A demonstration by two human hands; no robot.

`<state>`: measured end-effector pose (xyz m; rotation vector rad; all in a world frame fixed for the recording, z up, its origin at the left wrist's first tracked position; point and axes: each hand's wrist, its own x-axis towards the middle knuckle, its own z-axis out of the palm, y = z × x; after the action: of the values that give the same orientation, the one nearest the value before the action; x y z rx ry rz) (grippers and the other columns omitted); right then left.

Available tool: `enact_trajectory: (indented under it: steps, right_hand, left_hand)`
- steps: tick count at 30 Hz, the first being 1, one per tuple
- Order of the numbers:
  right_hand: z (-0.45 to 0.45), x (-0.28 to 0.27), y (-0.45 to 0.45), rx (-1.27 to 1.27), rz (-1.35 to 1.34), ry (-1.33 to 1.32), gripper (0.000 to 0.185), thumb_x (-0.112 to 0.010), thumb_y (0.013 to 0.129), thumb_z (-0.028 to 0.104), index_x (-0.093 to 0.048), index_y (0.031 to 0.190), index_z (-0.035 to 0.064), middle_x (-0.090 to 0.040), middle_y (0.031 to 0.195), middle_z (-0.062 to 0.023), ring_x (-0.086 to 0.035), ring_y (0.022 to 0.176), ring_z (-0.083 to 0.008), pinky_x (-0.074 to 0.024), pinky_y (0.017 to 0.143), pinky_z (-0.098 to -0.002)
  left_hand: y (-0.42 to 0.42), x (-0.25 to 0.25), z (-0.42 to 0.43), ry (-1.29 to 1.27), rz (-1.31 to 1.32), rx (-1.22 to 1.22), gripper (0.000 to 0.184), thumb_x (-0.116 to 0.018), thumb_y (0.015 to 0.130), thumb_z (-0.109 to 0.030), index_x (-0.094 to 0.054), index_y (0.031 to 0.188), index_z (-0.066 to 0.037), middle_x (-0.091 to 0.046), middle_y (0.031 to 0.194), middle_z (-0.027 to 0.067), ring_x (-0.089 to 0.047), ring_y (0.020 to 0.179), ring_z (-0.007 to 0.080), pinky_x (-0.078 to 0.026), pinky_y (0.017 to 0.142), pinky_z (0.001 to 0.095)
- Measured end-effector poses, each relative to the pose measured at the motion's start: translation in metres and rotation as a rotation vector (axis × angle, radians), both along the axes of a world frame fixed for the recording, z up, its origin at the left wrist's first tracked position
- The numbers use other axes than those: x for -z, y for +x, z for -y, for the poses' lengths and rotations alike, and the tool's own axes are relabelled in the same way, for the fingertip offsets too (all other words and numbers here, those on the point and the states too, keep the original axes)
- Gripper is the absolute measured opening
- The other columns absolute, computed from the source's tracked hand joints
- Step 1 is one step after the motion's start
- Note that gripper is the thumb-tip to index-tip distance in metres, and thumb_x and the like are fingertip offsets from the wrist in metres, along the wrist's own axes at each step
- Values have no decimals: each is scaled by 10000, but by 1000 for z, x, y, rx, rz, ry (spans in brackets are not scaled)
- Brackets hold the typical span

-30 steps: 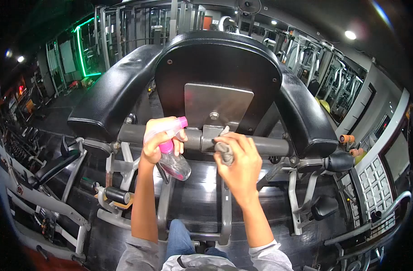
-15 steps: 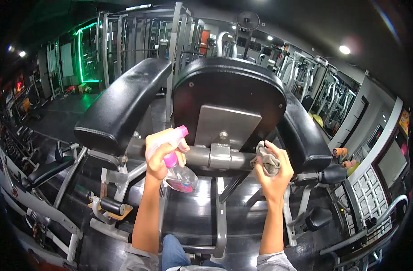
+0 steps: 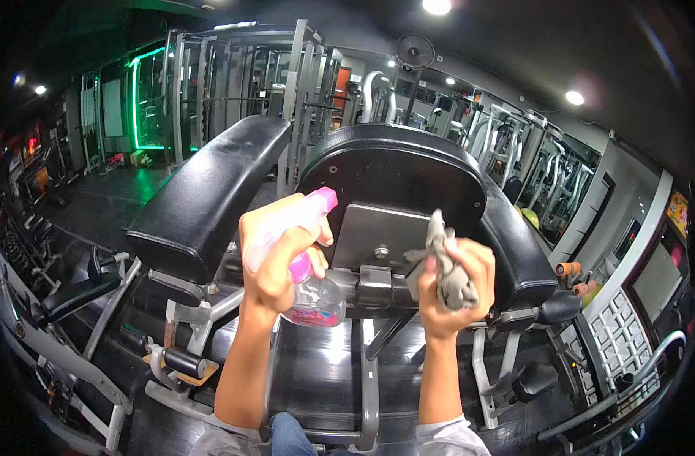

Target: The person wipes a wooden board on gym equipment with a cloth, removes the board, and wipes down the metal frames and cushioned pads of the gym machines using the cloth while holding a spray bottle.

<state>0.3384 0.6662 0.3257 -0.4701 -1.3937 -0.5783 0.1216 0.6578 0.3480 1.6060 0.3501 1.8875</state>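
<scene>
My left hand is wrapped round the neck and trigger of a spray bottle, which has a pink nozzle and a clear body with pink liquid or label low down. Bunched in my right hand is a grey cloth, with one corner sticking up. Both hands are raised in front of a black padded backrest. A metal plate is bolted to that backrest, above a grey crossbar that my hands partly hide.
Black arm pads flank the backrest, one at left and one at right. A power rack stands behind at left. A small roller pad and a curved rail lie lower on either side.
My right hand has lifted off the crossbar's right end with the cloth gathered tighter. The spray bottle has shifted slightly right and its nozzle up. My view has tilted upward a little.
</scene>
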Motion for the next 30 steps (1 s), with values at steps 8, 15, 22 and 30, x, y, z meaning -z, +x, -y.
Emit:
enact_trajectory:
  steps: [8,15,22,30]
  right_hand:
    - [-27,-60,-49,22,66,35,432,-798,614,34,-722,1028,131,-674,993,-55,-618,900,-245,-507,788,-349]
    - [-27,-47,-110,8,315,-46,451,-782,575,57,-698,1005,160,-656,957,0,-611,892,-228,-532,698,-338]
    - [-26,-44,-58,189,467,-18,329,-718,678,136,-693,1002,187,-662,959,45,-613,868,-161,-531,631,-273]
    - [-18,-73,-28,120,204,11,464,-805,581,27,-712,1012,170,-676,956,-13,-618,869,-220,-525,739,-345]
  left_hand:
    - [-21,23,18,-52,30,36,330,-528,819,-169,-623,845,146,-625,757,190,-595,475,197,-503,468,273]
    - [-31,26,32,-51,-20,-29,364,-538,789,-204,-625,839,146,-631,739,187,-604,466,201,-511,470,279]
    - [-34,27,34,-76,-4,-31,369,-548,786,-221,-628,818,137,-633,731,184,-609,465,202,-513,470,280]
    - [-28,29,30,-63,-30,-1,369,-555,793,-220,-627,817,141,-640,732,187,-620,469,204,-520,479,281]
